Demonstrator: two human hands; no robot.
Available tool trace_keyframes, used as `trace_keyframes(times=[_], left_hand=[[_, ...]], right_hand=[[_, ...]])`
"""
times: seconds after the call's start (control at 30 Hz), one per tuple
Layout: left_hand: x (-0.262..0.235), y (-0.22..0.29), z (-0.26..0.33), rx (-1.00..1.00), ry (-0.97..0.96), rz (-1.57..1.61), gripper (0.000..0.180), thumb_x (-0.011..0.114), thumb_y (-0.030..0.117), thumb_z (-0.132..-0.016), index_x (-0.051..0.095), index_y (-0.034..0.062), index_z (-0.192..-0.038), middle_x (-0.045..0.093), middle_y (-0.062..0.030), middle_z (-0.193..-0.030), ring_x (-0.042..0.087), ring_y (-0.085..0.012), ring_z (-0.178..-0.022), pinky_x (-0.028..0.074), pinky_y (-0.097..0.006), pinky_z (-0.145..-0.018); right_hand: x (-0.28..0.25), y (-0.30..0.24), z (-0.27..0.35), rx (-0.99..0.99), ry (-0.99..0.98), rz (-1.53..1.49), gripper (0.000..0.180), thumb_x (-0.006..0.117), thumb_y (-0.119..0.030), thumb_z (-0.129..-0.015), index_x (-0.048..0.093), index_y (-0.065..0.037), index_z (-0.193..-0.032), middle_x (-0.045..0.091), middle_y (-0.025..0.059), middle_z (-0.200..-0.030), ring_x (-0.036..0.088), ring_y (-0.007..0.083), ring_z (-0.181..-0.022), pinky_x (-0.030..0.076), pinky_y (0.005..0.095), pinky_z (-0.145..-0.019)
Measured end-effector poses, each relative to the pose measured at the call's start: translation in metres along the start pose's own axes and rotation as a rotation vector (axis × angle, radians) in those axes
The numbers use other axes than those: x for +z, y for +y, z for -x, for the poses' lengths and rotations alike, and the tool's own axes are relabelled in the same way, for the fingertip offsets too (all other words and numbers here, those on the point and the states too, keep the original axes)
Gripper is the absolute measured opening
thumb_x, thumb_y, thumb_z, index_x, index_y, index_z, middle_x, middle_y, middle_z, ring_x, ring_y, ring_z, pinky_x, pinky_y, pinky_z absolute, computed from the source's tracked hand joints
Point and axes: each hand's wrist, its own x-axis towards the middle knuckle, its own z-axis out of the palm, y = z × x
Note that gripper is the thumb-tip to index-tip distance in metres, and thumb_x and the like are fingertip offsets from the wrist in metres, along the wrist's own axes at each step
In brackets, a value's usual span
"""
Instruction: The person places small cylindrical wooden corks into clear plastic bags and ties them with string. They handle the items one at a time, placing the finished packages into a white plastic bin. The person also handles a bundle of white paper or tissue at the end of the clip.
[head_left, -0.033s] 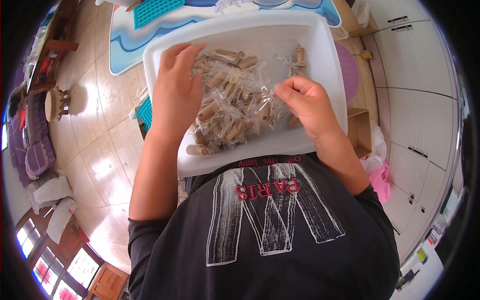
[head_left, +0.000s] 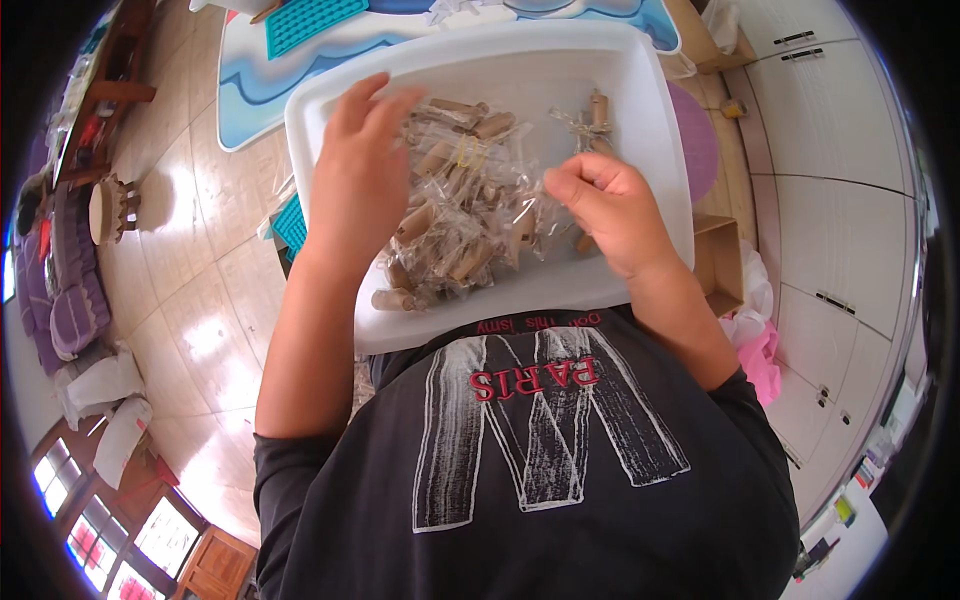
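A white plastic tub [head_left: 480, 45] lies in front of my body. Heaped in its left and middle part are several small brown cylinders in clear plastic wrappers [head_left: 465, 200]. A few more brown pieces [head_left: 600, 112] lie apart on the tub's right side. Over the left end of the heap hovers my left hand [head_left: 360, 180], slightly blurred, its fingers apart and holding nothing visible. My right hand [head_left: 615, 205] is over the right part, thumb and forefinger pinched together. Clear wrapping lies right by those fingertips; whether they grip it, I cannot tell.
Behind the tub is a blue-and-white wave-patterned table [head_left: 245, 95] with a teal grid tray [head_left: 310, 22]. An open cardboard box [head_left: 720, 262] stands to the right, before white cabinets [head_left: 835, 230]. A round stool [head_left: 112, 208] stands on the tiled floor at left.
My left hand's fingers have shifted slightly, spreading up and to the right. The clear wrapping near my right fingertips sits a little differently; my right hand has barely moved.
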Motion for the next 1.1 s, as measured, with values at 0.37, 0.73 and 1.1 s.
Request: trace_keyframes(times=[0.37, 0.73, 1.1], left_hand=[[0.016, 0.007, -0.007, -0.206, -0.155, 0.109, 0.013, 0.058, 0.007, -0.081, 0.062, 0.0037, -0.094, 0.064, -0.0097, -0.08, 0.061, -0.019, -0.071, 0.046, -0.027, -0.066], [0.009, 0.036, 0.007, -0.23, -0.077, 0.216, 0.011, 0.058, 0.011, -0.082, 0.061, 0.0046, -0.09, 0.063, -0.012, -0.077, 0.06, -0.0256, -0.07, 0.047, -0.033, -0.063], [0.007, 0.009, 0.02, -0.463, -0.016, 0.282, 0.012, 0.057, 0.013, -0.082, 0.06, 0.0053, -0.091, 0.063, -0.0143, -0.074, 0.061, -0.0303, -0.069, 0.047, -0.035, -0.064]], right_hand=[[0.026, -0.023, -0.004, -0.347, 0.237, 0.851, 0.049, 0.071, -0.042, -0.071, 0.057, -0.004, -0.097, 0.061, 0.0062, -0.065, 0.059, 0.0194, -0.058, 0.045, 0.0316, -0.053], [0.025, -0.015, -0.026, -0.553, 0.397, 0.935, 0.024, 0.064, -0.032, -0.078, 0.06, -0.009, -0.081, 0.06, 0.0079, -0.061, 0.06, 0.0281, -0.06, 0.045, 0.0371, -0.053], [-0.049, -0.088, -0.127, -0.284, 0.388, 0.784, 0.027, 0.062, -0.031, -0.082, 0.061, -0.004, -0.084, 0.049, -0.0051, -0.059, 0.042, 0.0073, -0.053, 0.034, 0.0234, -0.05]])
